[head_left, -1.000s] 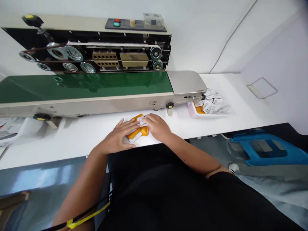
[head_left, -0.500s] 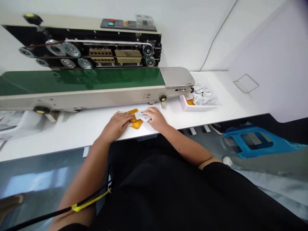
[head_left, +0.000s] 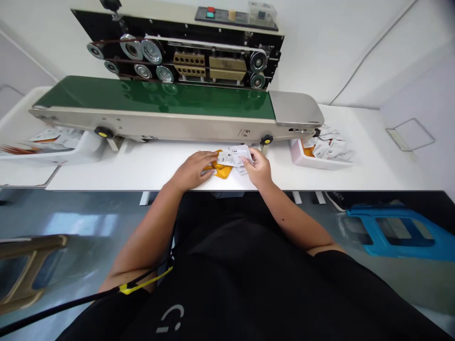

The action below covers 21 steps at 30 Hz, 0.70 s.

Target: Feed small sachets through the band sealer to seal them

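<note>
Between my hands are orange packets (head_left: 223,172) and a white printed sachet (head_left: 232,156), just in front of the sealing machine (head_left: 185,118). My left hand (head_left: 194,169) is closed on the orange packets from the left, fingers on top and thumb along the near side. My right hand (head_left: 259,168) pinches the right end of the white sachet between thumb and fingers. The sachet's left end overlaps the orange packets, close to my left fingertips. Another white piece shows below it near my right thumb.
The machine's green belt (head_left: 170,100) runs along the back of the white table (head_left: 152,175). A white bin (head_left: 322,162) of sachets stands at right, another bin (head_left: 88,147) at left. A blue stool (head_left: 401,232) and a brown stool (head_left: 31,270) stand on the floor.
The view has shifted left, so the scene sits farther right. The white sachet now lies flatter, with more of its printed face showing, and spans from my right hand to the orange packets.
</note>
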Each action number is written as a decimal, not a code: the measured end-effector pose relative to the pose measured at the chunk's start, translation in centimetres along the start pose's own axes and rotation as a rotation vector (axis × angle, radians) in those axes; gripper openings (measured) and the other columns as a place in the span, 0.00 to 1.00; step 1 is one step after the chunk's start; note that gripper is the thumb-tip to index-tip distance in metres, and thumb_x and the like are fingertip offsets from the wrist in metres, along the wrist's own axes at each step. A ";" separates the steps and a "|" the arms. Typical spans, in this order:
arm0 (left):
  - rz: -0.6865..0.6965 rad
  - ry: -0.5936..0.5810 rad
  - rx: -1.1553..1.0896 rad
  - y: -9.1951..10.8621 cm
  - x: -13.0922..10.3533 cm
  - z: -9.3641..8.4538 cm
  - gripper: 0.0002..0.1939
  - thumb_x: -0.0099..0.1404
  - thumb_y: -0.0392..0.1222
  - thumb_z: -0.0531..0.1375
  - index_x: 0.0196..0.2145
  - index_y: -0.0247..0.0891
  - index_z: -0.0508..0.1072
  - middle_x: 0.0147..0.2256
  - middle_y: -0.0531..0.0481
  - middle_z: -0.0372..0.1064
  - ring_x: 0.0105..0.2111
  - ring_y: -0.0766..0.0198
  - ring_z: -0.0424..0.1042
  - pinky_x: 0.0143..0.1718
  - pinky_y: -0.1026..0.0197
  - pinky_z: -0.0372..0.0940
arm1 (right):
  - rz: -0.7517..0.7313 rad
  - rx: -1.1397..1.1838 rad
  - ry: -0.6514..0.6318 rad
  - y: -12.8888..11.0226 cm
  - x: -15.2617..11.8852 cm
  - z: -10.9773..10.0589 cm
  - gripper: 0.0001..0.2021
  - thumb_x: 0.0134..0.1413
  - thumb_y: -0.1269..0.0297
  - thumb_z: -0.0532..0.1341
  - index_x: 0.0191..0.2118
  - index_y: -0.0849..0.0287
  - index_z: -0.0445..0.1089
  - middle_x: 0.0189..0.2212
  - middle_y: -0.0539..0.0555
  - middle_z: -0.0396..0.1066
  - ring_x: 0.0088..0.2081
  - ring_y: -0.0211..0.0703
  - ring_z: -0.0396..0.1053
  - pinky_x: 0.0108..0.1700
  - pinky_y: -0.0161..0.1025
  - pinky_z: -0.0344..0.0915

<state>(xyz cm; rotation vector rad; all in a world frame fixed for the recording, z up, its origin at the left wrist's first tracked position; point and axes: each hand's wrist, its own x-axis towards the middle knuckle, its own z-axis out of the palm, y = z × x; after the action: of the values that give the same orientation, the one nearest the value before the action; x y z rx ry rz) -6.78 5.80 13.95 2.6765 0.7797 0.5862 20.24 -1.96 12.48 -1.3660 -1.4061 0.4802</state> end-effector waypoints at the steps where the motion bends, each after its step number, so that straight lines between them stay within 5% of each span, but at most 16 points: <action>1: 0.004 0.003 0.002 0.0 0.0 0.0 0.24 0.72 0.45 0.60 0.63 0.40 0.72 0.66 0.40 0.67 0.66 0.47 0.66 0.67 0.37 0.61 | 0.020 0.018 0.001 0.1 0.0 0.1 0.14 0.63 0.56 0.62 0.51 0.53 0.75 0.47 0.56 0.77 0.49 0.51 0.74 0.56 0.51 0.72; 6: 0.034 0.035 -0.011 -0.1 -0.1 0.0 0.23 0.72 0.45 0.59 0.62 0.39 0.73 0.66 0.39 0.67 0.65 0.48 0.67 0.67 0.38 0.63 | 0.042 0.010 0.030 0.2 -0.4 0.5 0.10 0.55 0.57 0.68 0.41 0.54 0.72 0.41 0.54 0.77 0.44 0.48 0.75 0.52 0.49 0.73; 13: 0.078 0.075 0.004 -0.5 -0.3 0.1 0.22 0.73 0.45 0.58 0.62 0.41 0.72 0.64 0.40 0.69 0.63 0.50 0.69 0.65 0.39 0.65 | 0.246 0.409 -0.029 -1.0 0.1 -0.5 0.27 0.54 0.41 0.69 0.51 0.50 0.62 0.41 0.53 0.78 0.33 0.42 0.76 0.30 0.37 0.72; 16: 0.090 0.100 0.023 -0.2 -0.4 0.0 0.26 0.73 0.46 0.59 0.66 0.40 0.68 0.62 0.37 0.71 0.60 0.48 0.71 0.63 0.40 0.66 | 0.322 0.445 -0.111 -1.9 0.5 -1.2 0.29 0.52 0.41 0.71 0.52 0.50 0.64 0.37 0.50 0.77 0.23 0.37 0.70 0.23 0.35 0.67; 21: 0.147 0.154 0.067 0.3 -0.6 0.1 0.34 0.72 0.48 0.60 0.72 0.42 0.58 0.63 0.36 0.69 0.59 0.47 0.71 0.61 0.41 0.66 | 0.427 0.476 -0.301 -2.4 0.2 -0.4 0.29 0.51 0.46 0.73 0.55 0.55 0.73 0.29 0.48 0.73 0.21 0.35 0.66 0.20 0.34 0.64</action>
<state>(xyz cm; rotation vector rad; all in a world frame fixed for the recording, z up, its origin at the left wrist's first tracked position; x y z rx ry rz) -7.03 5.19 13.81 2.7925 0.6560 0.8250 19.57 -2.58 14.71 -1.2236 -1.1224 1.2612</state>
